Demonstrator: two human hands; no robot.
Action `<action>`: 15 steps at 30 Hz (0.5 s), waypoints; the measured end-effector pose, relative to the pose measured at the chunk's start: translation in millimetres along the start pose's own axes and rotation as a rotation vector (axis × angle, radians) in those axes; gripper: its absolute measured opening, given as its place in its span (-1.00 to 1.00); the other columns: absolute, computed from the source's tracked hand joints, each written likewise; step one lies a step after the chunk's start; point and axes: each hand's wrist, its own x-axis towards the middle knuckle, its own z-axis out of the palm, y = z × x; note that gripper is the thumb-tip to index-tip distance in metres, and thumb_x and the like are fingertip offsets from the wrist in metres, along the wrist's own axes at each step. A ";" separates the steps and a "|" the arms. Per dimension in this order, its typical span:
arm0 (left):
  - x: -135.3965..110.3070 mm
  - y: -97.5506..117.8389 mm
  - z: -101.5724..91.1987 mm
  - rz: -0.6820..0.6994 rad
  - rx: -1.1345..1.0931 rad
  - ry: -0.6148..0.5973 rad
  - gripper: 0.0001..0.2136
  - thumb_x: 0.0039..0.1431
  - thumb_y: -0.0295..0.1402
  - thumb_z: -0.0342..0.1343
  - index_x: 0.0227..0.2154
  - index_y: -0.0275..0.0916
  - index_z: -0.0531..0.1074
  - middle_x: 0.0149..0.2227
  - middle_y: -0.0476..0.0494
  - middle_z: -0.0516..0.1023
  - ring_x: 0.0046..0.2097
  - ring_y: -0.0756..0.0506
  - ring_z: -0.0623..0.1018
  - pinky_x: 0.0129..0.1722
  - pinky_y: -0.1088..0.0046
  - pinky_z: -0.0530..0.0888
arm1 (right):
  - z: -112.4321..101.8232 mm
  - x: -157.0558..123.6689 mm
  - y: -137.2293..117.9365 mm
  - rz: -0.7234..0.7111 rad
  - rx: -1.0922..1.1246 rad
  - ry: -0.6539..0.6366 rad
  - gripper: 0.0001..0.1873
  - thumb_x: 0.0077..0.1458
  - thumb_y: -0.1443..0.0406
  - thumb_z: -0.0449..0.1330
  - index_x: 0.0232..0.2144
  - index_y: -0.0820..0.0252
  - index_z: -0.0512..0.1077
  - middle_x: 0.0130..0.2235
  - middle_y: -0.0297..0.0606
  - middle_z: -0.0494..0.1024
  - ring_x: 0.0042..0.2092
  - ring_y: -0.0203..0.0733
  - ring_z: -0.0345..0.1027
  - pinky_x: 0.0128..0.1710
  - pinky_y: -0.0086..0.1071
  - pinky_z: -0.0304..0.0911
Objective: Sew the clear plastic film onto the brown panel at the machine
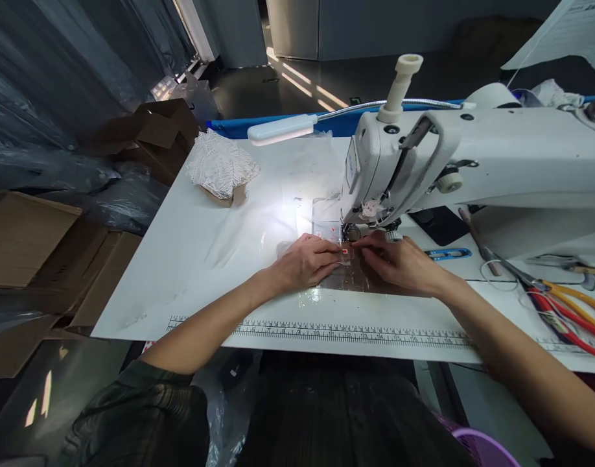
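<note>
My left hand (306, 261) lies flat on a clear plastic piece (343, 277) on the white sewing table (190, 246), fingers pointing at the needle. My right hand (400, 261) presses the same piece from the right, its fingertips at a small red tag (345, 250) just in front of the presser foot (350, 232). The white sewing machine (472, 155) stands over both hands. Whether the fingers pinch the plastic or only press it flat I cannot tell.
A gooseneck lamp (281, 129) lights the table. A bundle of white lace (221, 165) lies at the far left. Blue thread snips (448, 253), scissors with red and orange handles (564, 305) lie at the right. A printed ruler (326, 331) runs along the near edge. Cardboard boxes (30, 240) stand to the left.
</note>
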 end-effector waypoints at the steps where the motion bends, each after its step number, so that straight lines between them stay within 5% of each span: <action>1: 0.2 2.3 -0.3 0.004 0.038 0.000 -0.83 0.37 -0.38 0.01 -0.18 -0.24 0.50 -0.03 -0.17 0.54 -0.06 -0.07 0.54 -0.03 0.24 0.45 | 3.5 1.9 3.2 -0.002 -0.025 0.009 -0.62 0.25 0.22 0.00 0.02 0.09 0.49 -0.32 -0.24 0.59 -0.36 -0.17 0.44 -0.37 -0.35 0.26; 5: 1.1 10.6 -1.1 0.018 0.201 0.015 -0.86 0.35 -0.40 0.02 -0.20 -0.24 0.49 -0.11 -0.19 0.56 -0.14 -0.07 0.53 -0.09 0.23 0.42 | 23.7 4.2 10.1 -0.153 -0.071 0.103 -0.58 0.25 0.22 0.03 0.12 0.07 0.43 -0.04 -0.12 0.53 -0.20 -0.13 0.44 -0.28 -0.32 0.31; 10: 1.5 10.5 -2.3 0.062 0.209 0.049 -0.90 0.31 -0.45 0.08 -0.29 -0.20 0.49 -0.20 -0.06 0.59 -0.26 -0.01 0.52 -0.10 0.27 0.38 | 29.5 2.6 10.3 -0.297 -0.100 0.166 -0.63 0.27 0.25 0.00 -0.02 0.08 0.54 -0.09 -0.10 0.51 -0.18 -0.12 0.40 -0.21 -0.27 0.35; 15: 1.0 6.5 0.3 0.033 0.152 0.013 -0.89 0.32 -0.42 0.07 -0.25 -0.19 0.50 -0.18 -0.05 0.61 -0.25 0.00 0.55 0.03 0.23 0.37 | 31.7 3.3 11.8 -0.267 -0.182 0.156 -0.61 0.26 0.26 0.02 0.04 0.11 0.50 -0.10 -0.05 0.48 -0.17 -0.08 0.38 -0.26 -0.26 0.35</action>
